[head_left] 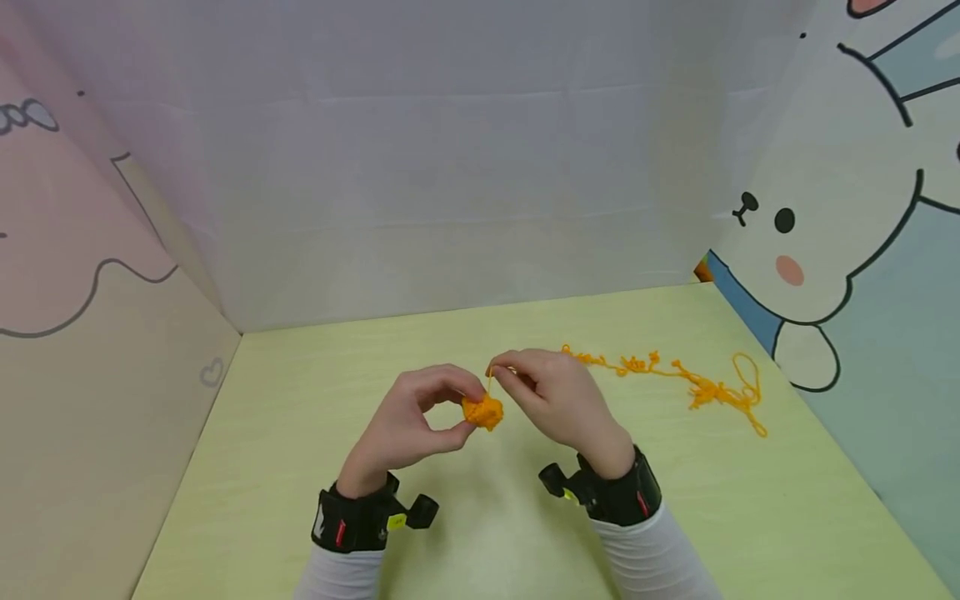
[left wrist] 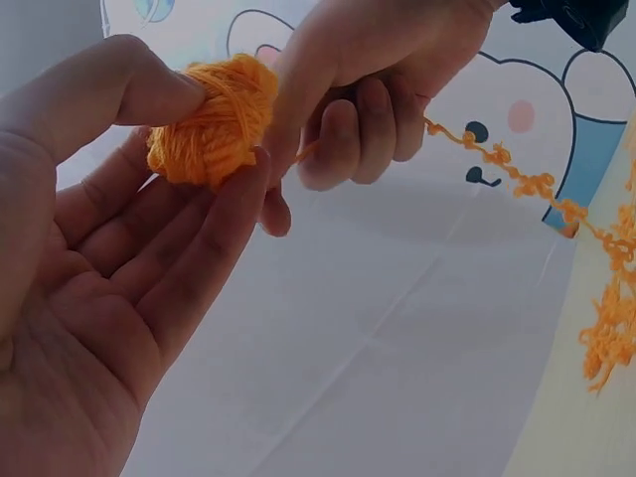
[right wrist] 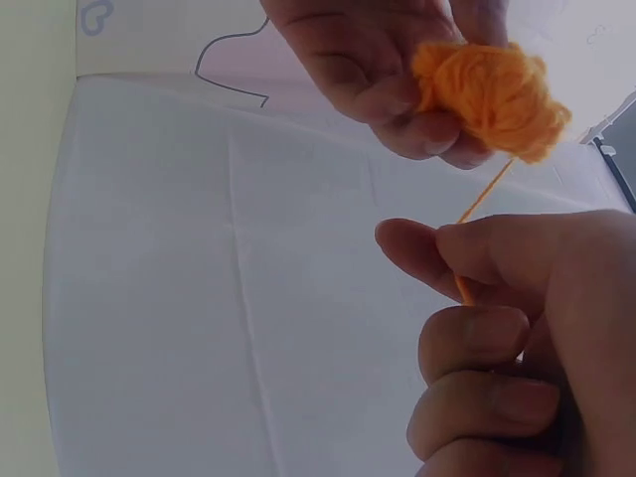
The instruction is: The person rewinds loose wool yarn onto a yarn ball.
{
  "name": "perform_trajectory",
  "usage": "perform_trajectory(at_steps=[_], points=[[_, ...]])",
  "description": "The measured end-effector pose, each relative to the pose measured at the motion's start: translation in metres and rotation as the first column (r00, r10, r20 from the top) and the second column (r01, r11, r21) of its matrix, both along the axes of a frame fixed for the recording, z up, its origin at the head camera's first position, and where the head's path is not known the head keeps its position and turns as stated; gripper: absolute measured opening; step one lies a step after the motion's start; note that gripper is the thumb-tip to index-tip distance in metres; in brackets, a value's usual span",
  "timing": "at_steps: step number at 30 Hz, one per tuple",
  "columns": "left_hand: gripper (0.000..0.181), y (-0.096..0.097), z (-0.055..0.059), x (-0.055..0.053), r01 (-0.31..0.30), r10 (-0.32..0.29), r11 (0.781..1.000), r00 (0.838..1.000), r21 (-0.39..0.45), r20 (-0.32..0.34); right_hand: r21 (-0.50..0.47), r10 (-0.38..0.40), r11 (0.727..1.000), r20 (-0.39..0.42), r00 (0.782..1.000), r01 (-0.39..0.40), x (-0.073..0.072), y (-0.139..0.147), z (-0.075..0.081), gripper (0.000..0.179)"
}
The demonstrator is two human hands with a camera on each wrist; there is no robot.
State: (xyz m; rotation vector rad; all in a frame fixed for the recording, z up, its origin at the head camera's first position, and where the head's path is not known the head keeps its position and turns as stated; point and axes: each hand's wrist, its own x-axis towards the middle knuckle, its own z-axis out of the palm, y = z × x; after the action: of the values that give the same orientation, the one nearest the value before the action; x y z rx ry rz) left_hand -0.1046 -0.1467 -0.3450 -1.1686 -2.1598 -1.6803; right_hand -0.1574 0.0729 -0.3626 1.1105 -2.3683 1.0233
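Note:
A small ball of orange yarn (head_left: 483, 412) is pinched between the thumb and fingers of my left hand (head_left: 420, 418), above the table. In the left wrist view the wound strands of the yarn ball (left wrist: 221, 121) show plainly. My right hand (head_left: 558, 400) pinches the yarn strand (right wrist: 485, 194) between thumb and index finger, a short way from the ball. That strand runs taut from the ball to the pinch, and the other right fingers (right wrist: 487, 397) are curled. Past the right hand, the loose yarn (left wrist: 537, 184) trails off toward the table.
A tangled, kinked length of orange yarn (head_left: 708, 387) lies on the right of the pale yellow-green table (head_left: 750, 517). A white cloth wall (head_left: 450, 167) stands behind, with printed cartoon panels at left and right. Each wrist wears a black camera strap (head_left: 352, 521).

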Motion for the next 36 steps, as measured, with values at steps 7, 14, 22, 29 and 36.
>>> perform_trajectory(at_steps=[7, 14, 22, 29, 36], points=[[0.041, -0.007, -0.015, -0.005, -0.039, 0.036, 0.990, 0.999, 0.138, 0.024, 0.080, 0.016, 0.997, 0.048, 0.999, -0.019, 0.001, -0.006, -0.004, 0.017], [0.037, -0.010, -0.024, -0.010, -0.151, 0.137, 0.963, 0.988, 0.225, 0.073, 0.157, 0.014, 0.987, 0.021, 1.000, -0.017, 0.007, -0.016, -0.008, 0.014], [0.031, -0.010, -0.025, -0.012, -0.295, 0.251, 0.915, 0.950, 0.274, 0.184, 0.157, 0.053, 0.986, -0.005, 0.999, -0.051, 0.011, -0.023, -0.008, 0.012], [0.031, -0.007, -0.028, -0.013, -0.418, 0.332, 0.866, 0.891, 0.273, 0.311, 0.220, 0.097, 0.971, -0.023, 0.995, -0.090, 0.017, -0.025, -0.008, 0.014], [0.029, -0.003, -0.029, -0.014, -0.459, 0.367, 0.850, 0.868, 0.259, 0.334, 0.258, 0.140, 0.959, -0.054, 0.989, -0.121, 0.022, -0.024, -0.004, 0.014]])
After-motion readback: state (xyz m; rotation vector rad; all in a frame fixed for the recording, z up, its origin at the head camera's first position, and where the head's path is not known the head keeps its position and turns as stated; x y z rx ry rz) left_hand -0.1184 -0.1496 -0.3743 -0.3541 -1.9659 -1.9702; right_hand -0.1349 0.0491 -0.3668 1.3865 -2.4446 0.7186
